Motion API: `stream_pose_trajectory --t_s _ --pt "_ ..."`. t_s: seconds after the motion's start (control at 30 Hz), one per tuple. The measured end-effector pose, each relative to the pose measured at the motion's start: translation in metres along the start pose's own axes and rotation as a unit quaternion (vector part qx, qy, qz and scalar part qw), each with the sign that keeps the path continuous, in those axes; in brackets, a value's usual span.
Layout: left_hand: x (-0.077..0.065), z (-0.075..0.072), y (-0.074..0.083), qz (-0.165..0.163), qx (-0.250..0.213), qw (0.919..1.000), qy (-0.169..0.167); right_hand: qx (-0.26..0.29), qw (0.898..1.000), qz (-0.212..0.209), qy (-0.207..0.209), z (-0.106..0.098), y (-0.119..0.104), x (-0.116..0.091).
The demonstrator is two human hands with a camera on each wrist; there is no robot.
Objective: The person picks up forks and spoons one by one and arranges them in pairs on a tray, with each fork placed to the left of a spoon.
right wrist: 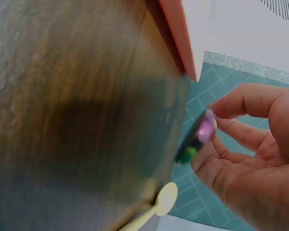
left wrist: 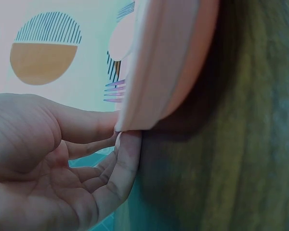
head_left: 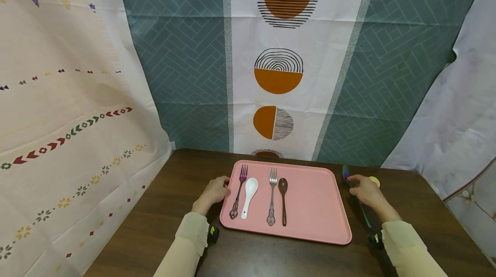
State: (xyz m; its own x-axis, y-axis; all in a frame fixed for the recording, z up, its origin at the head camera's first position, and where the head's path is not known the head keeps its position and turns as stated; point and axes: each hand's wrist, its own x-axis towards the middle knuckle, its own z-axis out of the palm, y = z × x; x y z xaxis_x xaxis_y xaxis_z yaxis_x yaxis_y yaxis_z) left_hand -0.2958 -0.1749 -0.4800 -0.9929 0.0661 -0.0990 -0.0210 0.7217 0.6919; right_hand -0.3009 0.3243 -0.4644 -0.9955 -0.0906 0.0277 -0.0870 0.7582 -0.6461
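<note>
A pink tray lies on the table, and my left hand pinches its left rim. In the left wrist view, the thumb meets the tray's edge and a finger is tucked beneath it. To the tray's right, my right hand pinches a shiny, rainbow-coloured fork with its tines pointing away. The right wrist view shows that fork blurred, with purple and green glints, above the table. On the tray are a purple-headed fork, a white spoon, a silver fork and a brown spoon.
A yellow spoon lies just right of my right hand, mostly hidden in the head view. The dark wooden table ends at a patterned cloth behind. Pale cloths hang at the sides.
</note>
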Motion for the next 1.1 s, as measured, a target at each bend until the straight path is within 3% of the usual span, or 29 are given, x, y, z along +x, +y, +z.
stream_pose_trajectory --t_s 0.43,1.1 --pt "-0.001 0.000 0.000 0.001 -0.001 1.0000 -0.001 -0.001 1.000 0.001 -0.008 0.008 -0.021 0.001" --pt "-0.002 -0.001 0.001 0.011 0.002 0.9999 0.003 -0.005 1.000 0.009 -0.023 0.038 -0.050 0.009"
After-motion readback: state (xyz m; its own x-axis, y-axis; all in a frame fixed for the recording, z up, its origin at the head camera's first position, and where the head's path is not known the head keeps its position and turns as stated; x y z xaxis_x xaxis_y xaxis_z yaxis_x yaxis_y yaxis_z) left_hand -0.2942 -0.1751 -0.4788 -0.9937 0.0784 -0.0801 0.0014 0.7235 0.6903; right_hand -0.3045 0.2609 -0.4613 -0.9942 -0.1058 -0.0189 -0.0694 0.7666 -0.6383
